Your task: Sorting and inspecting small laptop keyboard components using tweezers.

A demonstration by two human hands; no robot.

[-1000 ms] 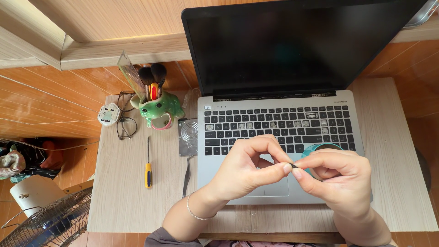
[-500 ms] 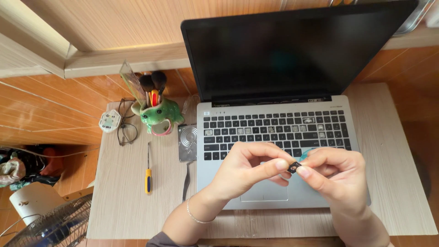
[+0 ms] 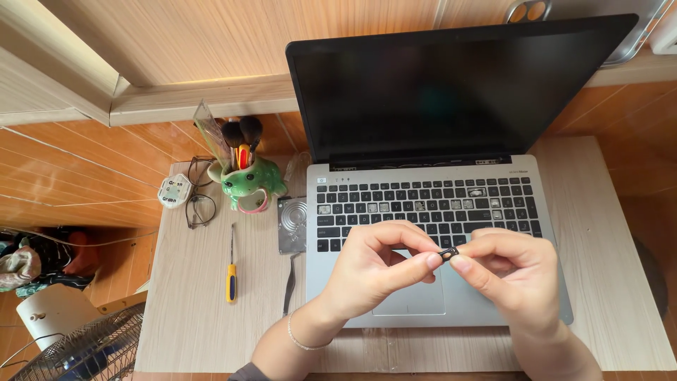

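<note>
- Black, a small keycap (image 3: 448,252) sits pinched between both hands above the laptop (image 3: 437,212) palm rest.
- The left hand (image 3: 377,271) arches over the trackpad, thumb and forefinger clamped on the keycap's left edge.
- The right hand (image 3: 511,275) mirrors it, fingertips closed on the right edge.
- A yellow-handled screwdriver (image 3: 230,271) lies on the tabletop (image 3: 190,310), well apart.

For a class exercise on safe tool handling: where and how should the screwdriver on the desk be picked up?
Grip the screwdriver by its yellow and blue handle, from above. It lies flat left of the laptop, handle nearest the person, thin shaft pointing away, with bare desk on both sides.
</note>
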